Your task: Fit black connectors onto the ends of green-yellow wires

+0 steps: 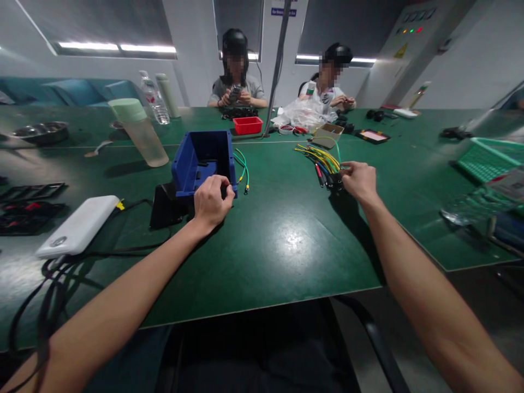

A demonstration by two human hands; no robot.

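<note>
My left hand [213,203] is at the front edge of a blue plastic bin [186,155], its fingers curled closed. Whatever those fingers hold, if anything, is hidden. Inside the bin lie a few small black pieces. Just right of the bin, two green wires [244,166] with ring terminals rest on the table. My right hand [360,180] pinches at the near end of a wire bundle [321,158], mostly yellow with dark and red ends. A green wire [338,148] arcs over the bundle down to the pinching fingertips.
A frosted bottle [143,136] and a white power bank [82,224] with black cables stand left. A red tray [248,125], plastic bags [303,113] and a small box [327,134] lie farther back. A green basket [489,161] is right. Two people sit opposite.
</note>
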